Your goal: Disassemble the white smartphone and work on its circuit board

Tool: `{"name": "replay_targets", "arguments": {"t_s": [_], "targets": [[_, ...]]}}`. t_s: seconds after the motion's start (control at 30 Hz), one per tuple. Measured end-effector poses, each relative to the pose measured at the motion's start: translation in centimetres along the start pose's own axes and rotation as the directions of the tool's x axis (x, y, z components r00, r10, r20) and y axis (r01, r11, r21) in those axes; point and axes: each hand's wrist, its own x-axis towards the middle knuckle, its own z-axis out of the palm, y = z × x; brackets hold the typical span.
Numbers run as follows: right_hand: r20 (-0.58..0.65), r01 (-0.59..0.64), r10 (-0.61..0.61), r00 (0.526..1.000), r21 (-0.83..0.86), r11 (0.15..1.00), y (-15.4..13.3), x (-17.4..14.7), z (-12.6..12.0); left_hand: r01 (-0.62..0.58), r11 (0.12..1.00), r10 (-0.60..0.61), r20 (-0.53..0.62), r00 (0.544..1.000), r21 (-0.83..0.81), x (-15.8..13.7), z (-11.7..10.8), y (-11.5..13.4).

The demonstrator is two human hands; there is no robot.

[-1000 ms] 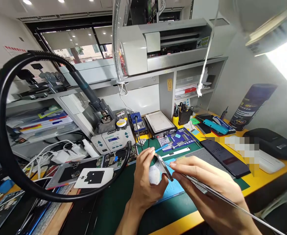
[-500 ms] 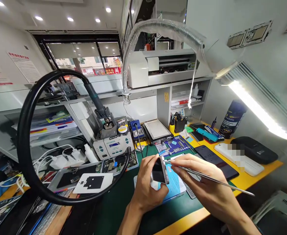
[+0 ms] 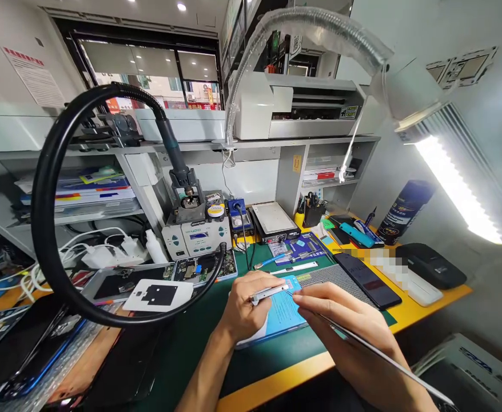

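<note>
1. Head view: left hand (image 3: 246,304) curled, thumb and fingers pinching slim device (image 3: 270,293) edge-on, above blue packet (image 3: 286,318).
2. Right hand (image 3: 351,320), mostly right of packet, closed pen-style on thin metal tool (image 3: 388,359); tip near device's end, contact unclear.
3. Step, by judgement: fine tool work at device's edge. Next move calls for steady pinch, light tip pressure.
</note>
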Motion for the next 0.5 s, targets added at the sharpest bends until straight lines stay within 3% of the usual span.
{"name": "replay_targets", "arguments": {"t_s": [0.13,0.5], "targets": [[-0.078,-0.033,0.029,0.997,-0.042,0.999,0.0,-1.3,-0.5,0.012,1.0,-0.011,0.039,0.999,-0.018,0.0,-0.1,0.1],[0.007,-0.033,0.032,0.999,0.054,0.998,0.1,-0.7,-0.4,0.007,0.999,-0.004,0.084,0.996,-0.039,0.4,-0.1,0.4]]}}
